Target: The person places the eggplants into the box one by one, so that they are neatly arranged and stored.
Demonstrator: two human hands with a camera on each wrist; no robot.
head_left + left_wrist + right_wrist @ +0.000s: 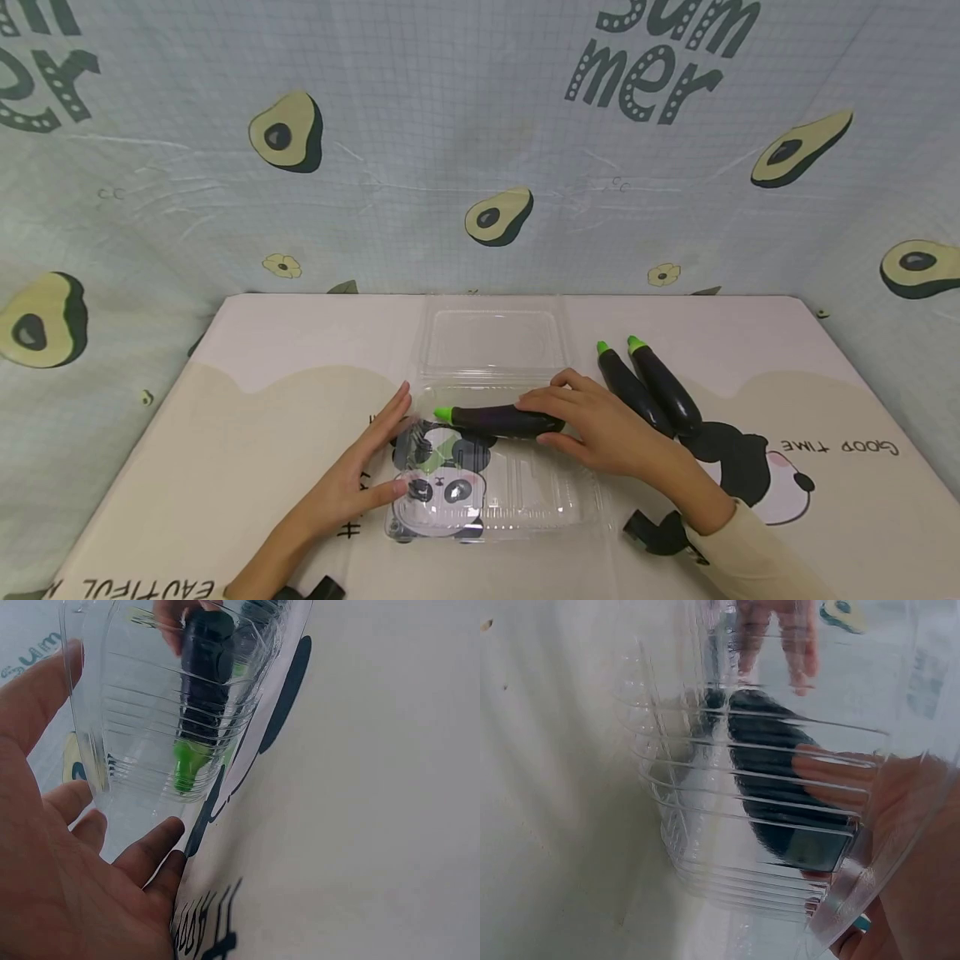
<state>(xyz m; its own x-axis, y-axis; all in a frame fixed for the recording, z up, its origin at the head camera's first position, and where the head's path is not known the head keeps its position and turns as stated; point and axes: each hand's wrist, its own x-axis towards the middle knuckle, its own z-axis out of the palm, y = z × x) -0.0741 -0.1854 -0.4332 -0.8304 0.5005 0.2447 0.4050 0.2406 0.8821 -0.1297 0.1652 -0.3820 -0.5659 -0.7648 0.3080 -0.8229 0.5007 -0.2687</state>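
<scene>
A clear plastic clamshell box lies on the table with its lid folded back. My right hand holds a dark eggplant by its right end, lying crosswise within the back part of the tray, green stem pointing left. Through the ribbed wall, the left wrist view shows the same eggplant, and the right wrist view catches its dark body. My left hand is spread at the box's left side, thumb at the rim and fingers extended.
Two more eggplants lie side by side to the right of the box. The open lid extends toward the table's back edge. Behind the table hangs an avocado-print sheet.
</scene>
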